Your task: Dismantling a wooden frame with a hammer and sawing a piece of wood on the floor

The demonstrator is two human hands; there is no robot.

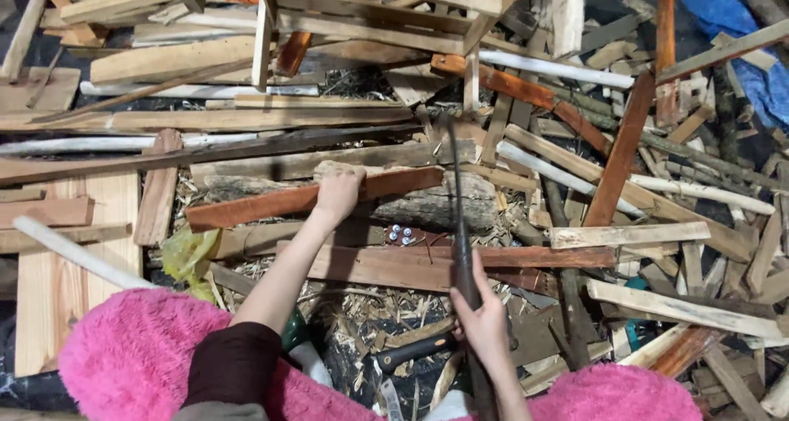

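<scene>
My left hand (337, 192) presses closed on the reddish plank (312, 197) lying across a grey log (436, 207) amid the scrap-wood pile (625, 182). My right hand (485, 322) grips a long dark blade (457, 215) tight, its tip raised over the plank's right end. Loose boards crowd every side.

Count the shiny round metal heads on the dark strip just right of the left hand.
4 metal heads, clustered in a tight square on the dark strip, just below the log and between the left hand and the long dark tool. Wood chips may hide more.
</scene>
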